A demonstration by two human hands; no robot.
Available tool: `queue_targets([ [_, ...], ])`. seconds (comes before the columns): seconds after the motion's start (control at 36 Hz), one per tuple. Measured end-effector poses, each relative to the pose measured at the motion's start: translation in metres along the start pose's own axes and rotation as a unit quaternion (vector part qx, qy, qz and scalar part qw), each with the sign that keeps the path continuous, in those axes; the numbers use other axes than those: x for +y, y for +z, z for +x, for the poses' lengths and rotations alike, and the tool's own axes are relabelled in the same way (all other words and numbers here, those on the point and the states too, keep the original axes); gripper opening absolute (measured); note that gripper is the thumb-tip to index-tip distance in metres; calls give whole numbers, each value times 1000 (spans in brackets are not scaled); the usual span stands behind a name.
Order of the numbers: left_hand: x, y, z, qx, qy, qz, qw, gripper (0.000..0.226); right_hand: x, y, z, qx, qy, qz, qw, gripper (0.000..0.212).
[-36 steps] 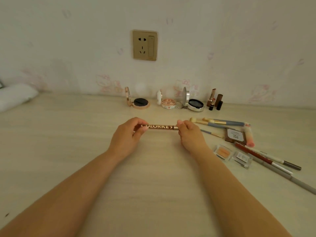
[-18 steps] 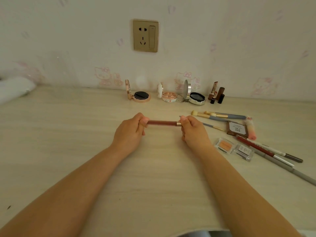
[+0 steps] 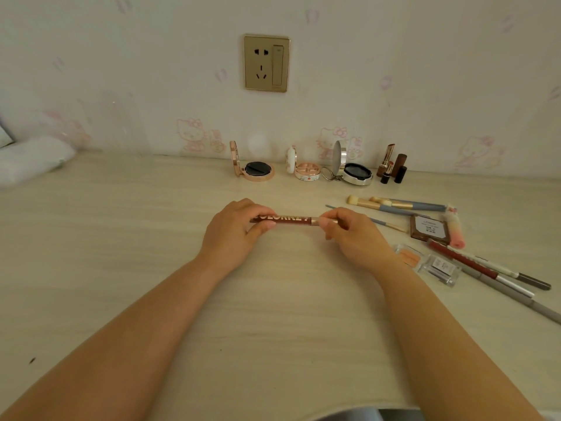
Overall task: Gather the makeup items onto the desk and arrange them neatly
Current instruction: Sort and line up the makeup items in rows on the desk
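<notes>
Black pads fill two open compacts [image 3: 257,171] on desk [image 3: 121,238].

Two bare forearms, reaching from the lower corners of the frame toward its centre. No sleeves, no watch, no rings or bracelets visible. Left hand [image 3: 233,230] and right hand [image 3: 353,235] ungloved; short, unpainted nails on the fingertips [image 3: 324,222] at centre.
</notes>
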State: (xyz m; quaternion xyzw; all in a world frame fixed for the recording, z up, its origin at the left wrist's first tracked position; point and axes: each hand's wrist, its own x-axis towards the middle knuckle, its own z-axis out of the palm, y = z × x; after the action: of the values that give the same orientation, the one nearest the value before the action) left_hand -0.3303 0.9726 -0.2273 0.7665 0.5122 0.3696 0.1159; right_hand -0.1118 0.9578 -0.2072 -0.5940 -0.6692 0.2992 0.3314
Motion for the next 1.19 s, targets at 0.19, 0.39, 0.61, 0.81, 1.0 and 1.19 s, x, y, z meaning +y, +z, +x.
queue_targets([
  [0.19,2,-1,0,17,-6,-8,1000,28,-2,-2,-1,-2,-14,-43,999,6],
  [0.39,0,0,-1,35,-4,-24,999,20,-4,0,-3,-27,-12,-60,998,27],
  [0.61,2,1,-1,20,6,30,999,25,-3,-1,-2,-1,-24,-89,996,5],
  [0.81,3,1,-2,-25,-19,11,999,48,-2,-1,-2,12,-38,-71,997,6],
  [1.0,2,2,-2,6,29,38,999,32,-3,2,-2,10,-35,-42,998,8],
  [1.19,3,0,-3,38,41,32,998,17,-3,1,-3,-30,-27,-67,997,14],
])
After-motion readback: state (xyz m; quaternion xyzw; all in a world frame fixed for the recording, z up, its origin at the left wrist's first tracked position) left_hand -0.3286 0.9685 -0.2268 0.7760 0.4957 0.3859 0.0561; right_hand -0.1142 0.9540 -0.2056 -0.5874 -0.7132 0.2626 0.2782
